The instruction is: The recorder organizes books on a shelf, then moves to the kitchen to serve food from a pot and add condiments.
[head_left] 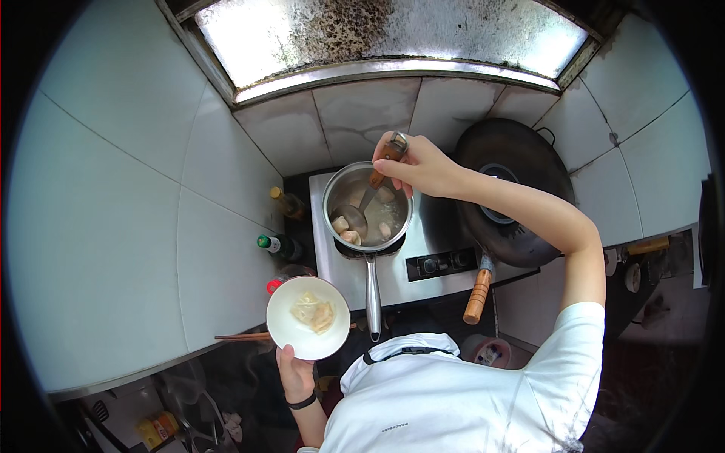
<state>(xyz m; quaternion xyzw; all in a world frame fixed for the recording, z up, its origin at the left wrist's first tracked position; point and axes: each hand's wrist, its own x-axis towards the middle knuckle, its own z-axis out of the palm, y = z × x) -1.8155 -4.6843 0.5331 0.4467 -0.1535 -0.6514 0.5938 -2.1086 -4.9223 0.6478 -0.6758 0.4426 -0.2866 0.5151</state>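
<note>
My right hand [416,164] grips the wooden handle of a metal ladle [352,219], whose bowl dips into a steel saucepan [410,212]. Cloudy liquid fills part of the pan, with several pale dumplings [350,235] in it, some next to the ladle's bowl. The pan sits on a burner of the gas stove [357,283], its metal handle pointing towards me. Left of that handle, my left hand [295,374] holds a white bowl [283,340] by its near rim. Cooked wrappers or dumplings [314,314] lie inside the bowl. A pair of chopsticks [241,337] shows partly behind it.
A large dark wok [532,238] with a wooden handle [477,297] occupies the right burner, a lid on it. Along the left wall stand a yellow-capped bottle [289,204], a green-capped bottle [280,246] and a red-capped container [274,286]. Below right is a bin [504,354].
</note>
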